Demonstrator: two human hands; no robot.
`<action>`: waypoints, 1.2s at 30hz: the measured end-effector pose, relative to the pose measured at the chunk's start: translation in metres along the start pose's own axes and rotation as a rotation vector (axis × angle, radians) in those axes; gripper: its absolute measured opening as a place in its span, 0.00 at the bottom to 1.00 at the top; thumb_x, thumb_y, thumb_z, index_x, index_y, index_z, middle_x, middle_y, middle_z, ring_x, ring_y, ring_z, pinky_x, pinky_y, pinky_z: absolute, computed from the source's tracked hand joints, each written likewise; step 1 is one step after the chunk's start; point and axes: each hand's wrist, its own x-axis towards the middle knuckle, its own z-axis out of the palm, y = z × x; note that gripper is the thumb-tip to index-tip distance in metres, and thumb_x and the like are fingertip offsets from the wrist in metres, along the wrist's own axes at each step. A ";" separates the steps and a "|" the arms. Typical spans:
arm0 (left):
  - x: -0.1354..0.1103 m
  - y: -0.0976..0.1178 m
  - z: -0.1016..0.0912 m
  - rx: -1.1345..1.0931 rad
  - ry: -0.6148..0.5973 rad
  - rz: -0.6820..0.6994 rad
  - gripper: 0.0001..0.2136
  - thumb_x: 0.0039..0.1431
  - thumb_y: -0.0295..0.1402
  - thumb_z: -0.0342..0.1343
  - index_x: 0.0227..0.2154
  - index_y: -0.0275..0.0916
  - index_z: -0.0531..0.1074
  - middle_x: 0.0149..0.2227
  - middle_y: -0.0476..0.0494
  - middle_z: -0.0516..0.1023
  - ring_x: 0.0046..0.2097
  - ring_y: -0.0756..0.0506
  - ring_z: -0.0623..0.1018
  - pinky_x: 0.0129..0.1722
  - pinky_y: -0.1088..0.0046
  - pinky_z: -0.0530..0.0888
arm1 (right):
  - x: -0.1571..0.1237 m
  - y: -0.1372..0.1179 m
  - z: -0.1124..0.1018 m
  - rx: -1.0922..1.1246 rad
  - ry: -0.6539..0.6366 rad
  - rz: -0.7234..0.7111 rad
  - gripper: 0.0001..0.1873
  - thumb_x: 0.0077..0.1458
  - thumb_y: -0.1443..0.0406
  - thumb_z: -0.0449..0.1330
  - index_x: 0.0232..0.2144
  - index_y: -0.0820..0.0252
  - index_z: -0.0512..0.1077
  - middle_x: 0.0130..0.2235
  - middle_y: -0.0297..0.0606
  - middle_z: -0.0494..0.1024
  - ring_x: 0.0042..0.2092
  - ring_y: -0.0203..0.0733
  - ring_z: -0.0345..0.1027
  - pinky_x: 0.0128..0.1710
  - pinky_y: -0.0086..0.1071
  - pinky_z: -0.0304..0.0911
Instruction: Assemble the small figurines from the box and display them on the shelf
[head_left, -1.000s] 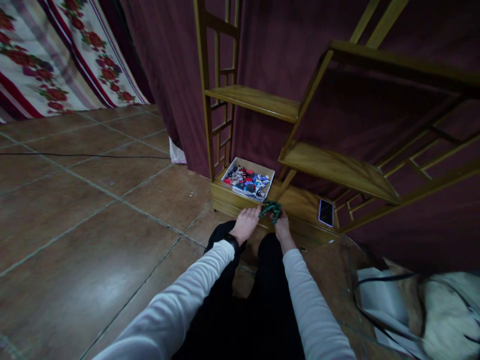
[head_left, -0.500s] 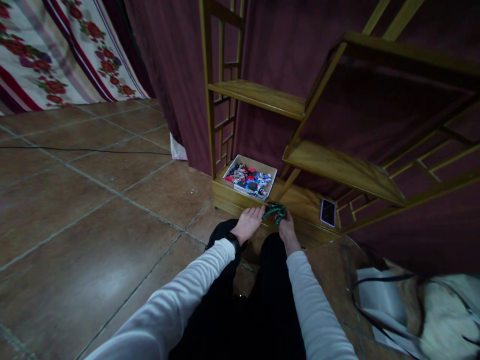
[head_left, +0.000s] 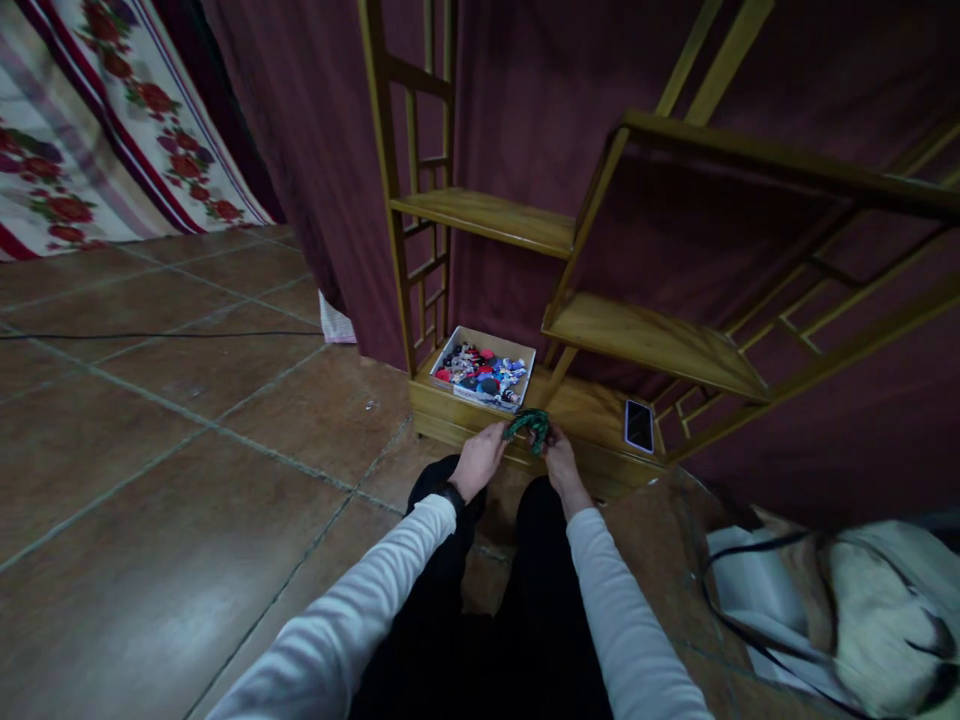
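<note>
A small dark green toy figure [head_left: 527, 424] is held between both my hands just above the front edge of the bottom board of a wooden shelf unit [head_left: 592, 410]. My left hand [head_left: 480, 458] pinches its left end and my right hand [head_left: 559, 452] grips its right end. Both arms wear white sleeves, and a dark watch sits on the left wrist. Right behind the figure, a white cardboard box [head_left: 484, 367] full of small colourful toys rests on the bottom board.
A phone [head_left: 639, 425] lies flat on the bottom board to the right. Bare wooden shelves [head_left: 645, 335] rise above, backed by a maroon curtain [head_left: 330, 150]. A light bag with black straps [head_left: 840, 600] lies at the right, and a black cable [head_left: 150, 335] crosses the brown tiled floor.
My left hand has closed its fingers on the green figure, which it only touched before. The view has shifted slightly, so the shelf and box sit further left.
</note>
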 end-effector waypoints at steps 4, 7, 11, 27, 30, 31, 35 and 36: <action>0.006 -0.006 0.005 -0.166 0.037 -0.109 0.11 0.60 0.34 0.47 0.43 0.38 0.67 0.41 0.40 0.76 0.42 0.45 0.76 0.41 0.72 0.70 | -0.001 -0.002 0.003 0.030 0.001 0.034 0.19 0.34 0.62 0.63 0.34 0.58 0.69 0.36 0.35 0.76 0.37 0.38 0.69 0.37 0.31 0.63; 0.010 -0.010 0.009 -0.240 0.036 -0.184 0.09 0.58 0.35 0.49 0.38 0.37 0.70 0.35 0.41 0.77 0.36 0.45 0.76 0.36 0.73 0.69 | -0.003 -0.005 0.007 0.090 0.012 0.046 0.20 0.32 0.63 0.66 0.33 0.58 0.69 0.36 0.35 0.76 0.38 0.39 0.69 0.38 0.32 0.64; 0.014 -0.016 0.012 -0.311 0.026 -0.292 0.09 0.56 0.36 0.51 0.34 0.36 0.71 0.28 0.44 0.76 0.31 0.47 0.75 0.32 0.74 0.67 | -0.003 -0.005 0.009 0.148 0.002 0.078 0.20 0.32 0.61 0.67 0.32 0.59 0.69 0.37 0.36 0.76 0.38 0.39 0.69 0.38 0.35 0.66; 0.020 -0.019 0.012 -0.438 0.035 -0.362 0.11 0.54 0.35 0.51 0.37 0.35 0.72 0.24 0.49 0.73 0.24 0.51 0.71 0.26 0.77 0.65 | 0.005 0.007 0.012 0.169 0.031 0.113 0.22 0.29 0.66 0.67 0.33 0.60 0.72 0.36 0.36 0.78 0.37 0.41 0.70 0.38 0.35 0.66; 0.020 -0.018 0.011 -0.427 0.043 -0.366 0.11 0.54 0.35 0.52 0.37 0.35 0.72 0.23 0.49 0.73 0.25 0.50 0.71 0.26 0.77 0.65 | 0.005 0.007 0.012 0.185 0.035 0.123 0.23 0.28 0.66 0.68 0.33 0.60 0.72 0.35 0.36 0.78 0.37 0.41 0.70 0.39 0.36 0.66; 0.020 -0.018 0.011 -0.426 0.045 -0.365 0.11 0.54 0.35 0.52 0.36 0.35 0.72 0.23 0.48 0.73 0.25 0.50 0.71 0.27 0.77 0.66 | 0.005 0.007 0.012 0.189 0.031 0.124 0.23 0.28 0.66 0.68 0.33 0.60 0.72 0.35 0.36 0.78 0.37 0.41 0.70 0.39 0.36 0.66; 0.020 -0.019 0.012 -0.418 0.033 -0.358 0.10 0.54 0.36 0.51 0.33 0.36 0.72 0.23 0.49 0.72 0.25 0.50 0.71 0.27 0.77 0.65 | 0.005 0.007 0.011 0.167 0.021 0.117 0.23 0.29 0.65 0.68 0.35 0.60 0.72 0.37 0.38 0.77 0.38 0.42 0.70 0.40 0.37 0.66; 0.020 -0.020 0.013 -0.416 0.030 -0.355 0.10 0.54 0.36 0.50 0.33 0.36 0.72 0.23 0.49 0.72 0.25 0.51 0.71 0.27 0.77 0.65 | 0.004 0.008 0.011 0.158 0.021 0.116 0.23 0.29 0.64 0.68 0.35 0.60 0.72 0.37 0.38 0.77 0.39 0.42 0.70 0.40 0.37 0.66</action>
